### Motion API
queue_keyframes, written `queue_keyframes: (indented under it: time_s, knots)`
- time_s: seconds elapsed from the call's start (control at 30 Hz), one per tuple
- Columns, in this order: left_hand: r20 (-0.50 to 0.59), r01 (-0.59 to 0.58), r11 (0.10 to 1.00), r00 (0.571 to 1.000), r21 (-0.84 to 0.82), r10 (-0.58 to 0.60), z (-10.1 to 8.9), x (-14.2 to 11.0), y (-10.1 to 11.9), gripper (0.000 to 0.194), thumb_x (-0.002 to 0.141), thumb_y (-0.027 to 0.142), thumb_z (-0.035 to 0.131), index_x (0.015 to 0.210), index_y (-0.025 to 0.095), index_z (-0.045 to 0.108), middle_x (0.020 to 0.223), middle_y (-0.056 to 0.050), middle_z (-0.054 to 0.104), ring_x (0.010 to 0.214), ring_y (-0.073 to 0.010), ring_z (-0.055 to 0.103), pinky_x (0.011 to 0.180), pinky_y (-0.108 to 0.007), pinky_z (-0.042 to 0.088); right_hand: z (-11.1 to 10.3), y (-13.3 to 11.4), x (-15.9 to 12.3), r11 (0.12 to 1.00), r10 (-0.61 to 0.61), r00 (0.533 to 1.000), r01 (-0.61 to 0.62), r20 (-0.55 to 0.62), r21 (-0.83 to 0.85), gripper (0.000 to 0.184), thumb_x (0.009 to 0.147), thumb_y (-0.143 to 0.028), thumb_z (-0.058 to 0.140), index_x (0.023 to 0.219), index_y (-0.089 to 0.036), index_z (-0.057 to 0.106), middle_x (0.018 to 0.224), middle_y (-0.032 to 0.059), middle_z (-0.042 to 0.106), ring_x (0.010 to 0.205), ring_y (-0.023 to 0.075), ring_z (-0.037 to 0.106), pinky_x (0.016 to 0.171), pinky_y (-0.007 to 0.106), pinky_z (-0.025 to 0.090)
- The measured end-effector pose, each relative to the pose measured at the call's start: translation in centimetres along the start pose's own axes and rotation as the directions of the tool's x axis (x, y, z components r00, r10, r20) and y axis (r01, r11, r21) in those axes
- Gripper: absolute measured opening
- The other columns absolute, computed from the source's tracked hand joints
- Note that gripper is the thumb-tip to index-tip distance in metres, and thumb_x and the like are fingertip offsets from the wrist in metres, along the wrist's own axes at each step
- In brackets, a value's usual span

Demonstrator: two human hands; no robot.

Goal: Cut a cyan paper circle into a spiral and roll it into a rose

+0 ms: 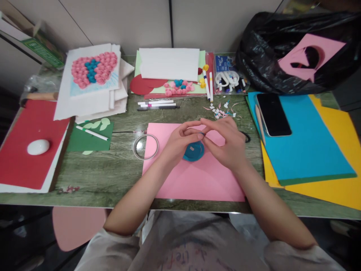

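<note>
Over a pink paper sheet (pixel 180 180), my left hand (pixel 183 137) and my right hand (pixel 228 141) meet at their fingertips. Both pinch the upper end of a round blue paper piece (pixel 194 152), whose lower part hangs or rests below the fingers. A small pale patch shows on the blue piece. My fingers hide most of the pinched end. Left of my left hand, a silver ring (pixel 146 146) overlaps the pink sheet's edge. Beside my right hand, a black loop (pixel 247 136) is partly hidden, perhaps a scissor handle.
Paper scraps (pixel 221 111) and several markers (pixel 156 103) lie behind my hands. A phone (pixel 273 114) and pencil (pixel 260 124) rest on blue paper (pixel 316 146) at right. A black bag (pixel 262 49) stands behind. Leftward are a flower picture (pixel 93 69), green paper (pixel 90 145) and a white egg-shaped object (pixel 38 147).
</note>
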State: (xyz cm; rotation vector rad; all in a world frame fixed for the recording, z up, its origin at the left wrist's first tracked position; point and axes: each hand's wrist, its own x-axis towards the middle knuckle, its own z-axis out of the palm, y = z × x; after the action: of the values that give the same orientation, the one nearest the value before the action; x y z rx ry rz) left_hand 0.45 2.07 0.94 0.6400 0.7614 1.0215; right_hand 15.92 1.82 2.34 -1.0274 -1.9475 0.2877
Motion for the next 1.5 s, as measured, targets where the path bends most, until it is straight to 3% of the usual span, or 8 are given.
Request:
queue_keyframes:
  time_s: [0.37, 0.57, 0.73, 0.97, 1.23, 1.5]
  knots:
    - [-0.015, 0.005, 1.000, 1.000, 0.023, -0.004, 0.06, -0.10, 0.14, 0.037, 0.066, 0.011, 0.072, 0.101, 0.017, 0.062, 0.079, -0.001, 0.071, 0.073, -0.0106, 0.064, 0.074, -0.023, 0.045, 0.11, 0.27, -0.37, 0.999, 0.031, 0.995, -0.035, 0.099, 0.036, 0.051, 0.081, -0.009, 0.057, 0.126, -0.033, 0.054, 0.096, -0.0002, 0.069, 0.087, 0.0170, 0.058, 0.080, 0.036, 0.048]
    - [-0.013, 0.013, 0.998, 1.000, 0.065, -0.012, 0.26, -0.32, 0.24, 0.043, 0.066, 0.014, 0.075, 0.106, 0.018, 0.061, 0.086, -0.003, 0.072, 0.076, -0.0122, 0.064, 0.076, -0.026, 0.045, -0.05, -0.03, -0.14, 0.985, 0.171, 0.985, -0.172, 0.011, 0.016, 0.048, 0.075, -0.011, 0.064, 0.120, -0.030, 0.060, 0.085, -0.0013, 0.071, 0.085, 0.0177, 0.057, 0.083, 0.036, 0.048]
    - [0.025, 0.007, 0.997, 1.000, 0.083, -0.010, 0.46, -0.39, 0.20, 0.039, 0.066, 0.017, 0.076, 0.103, 0.019, 0.062, 0.085, -0.002, 0.071, 0.078, -0.0132, 0.064, 0.075, -0.026, 0.045, 0.00, -0.22, 0.14, 0.994, 0.113, 0.994, -0.113, -0.011, -0.002, 0.041, 0.077, -0.013, 0.061, 0.114, -0.031, 0.062, 0.077, -0.0028, 0.069, 0.077, 0.0178, 0.055, 0.078, 0.036, 0.046]
    - [0.051, -0.003, 0.990, 0.999, 0.140, -0.005, 0.59, -0.43, 0.03, 0.034, 0.066, 0.018, 0.076, 0.097, 0.018, 0.062, 0.081, -0.001, 0.070, 0.074, -0.0118, 0.063, 0.071, -0.024, 0.044, 0.26, 0.19, 0.07, 1.000, 0.006, 1.000, -0.006, 0.014, -0.007, 0.038, 0.079, -0.013, 0.057, 0.112, -0.031, 0.063, 0.067, -0.0016, 0.057, 0.069, 0.0169, 0.052, 0.073, 0.035, 0.044]
    - [-0.021, -0.014, 0.998, 1.000, 0.063, 0.015, 0.33, -0.33, 0.16, 0.031, 0.066, 0.015, 0.073, 0.096, 0.017, 0.064, 0.077, 0.000, 0.069, 0.074, -0.0107, 0.062, 0.076, -0.024, 0.044, 0.17, 0.16, -0.05, 0.999, -0.015, 1.000, 0.015, 0.023, -0.036, 0.038, 0.080, -0.016, 0.059, 0.115, -0.029, 0.062, 0.079, 0.0009, 0.066, 0.078, 0.0191, 0.056, 0.078, 0.038, 0.045]
    - [-0.061, -0.008, 0.999, 0.998, 0.045, 0.010, 0.01, -0.18, 0.12, 0.037, 0.067, 0.016, 0.074, 0.102, 0.017, 0.061, 0.074, 0.001, 0.069, 0.067, -0.0083, 0.062, 0.069, -0.020, 0.045, 0.16, 0.38, -0.19, 0.998, -0.046, 0.999, 0.046, -0.012, -0.049, 0.039, 0.079, -0.014, 0.063, 0.116, -0.026, 0.062, 0.084, 0.0016, 0.071, 0.082, 0.0194, 0.058, 0.078, 0.037, 0.048]
